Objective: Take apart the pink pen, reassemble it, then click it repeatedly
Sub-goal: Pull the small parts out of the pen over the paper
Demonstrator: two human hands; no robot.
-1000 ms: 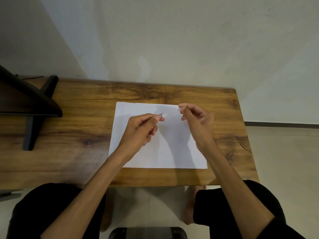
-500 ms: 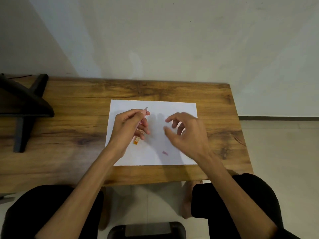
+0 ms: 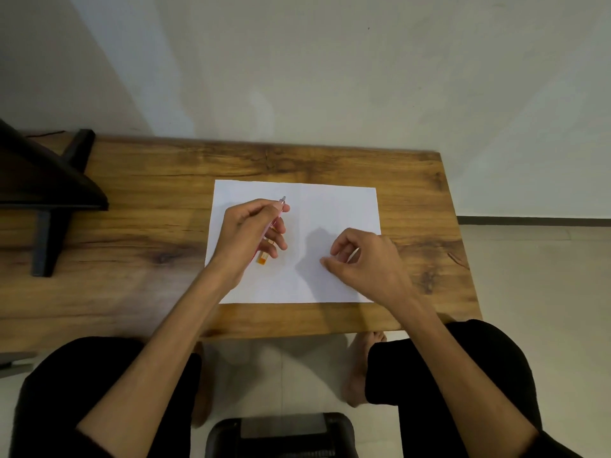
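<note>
Tip piece is off: half a second ago a small pink bit lay on the paper under my right hand (image 3: 367, 262), which has now dropped over that spot with fingers curled, and I can't tell if it's pinching anything. My left hand (image 3: 246, 238) grips the pink pen (image 3: 271, 230) body, metal point sticking out past my fingertips, orange end toward my wrist, so disassembly's underway. Both hands sit over the white paper (image 3: 337, 206) on a wooden table (image 3: 139, 206), plain wall beyond.

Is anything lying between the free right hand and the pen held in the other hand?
Nothing visible. Only bare white paper lies between the right hand and the pink pen, which the left hand grips.
</note>
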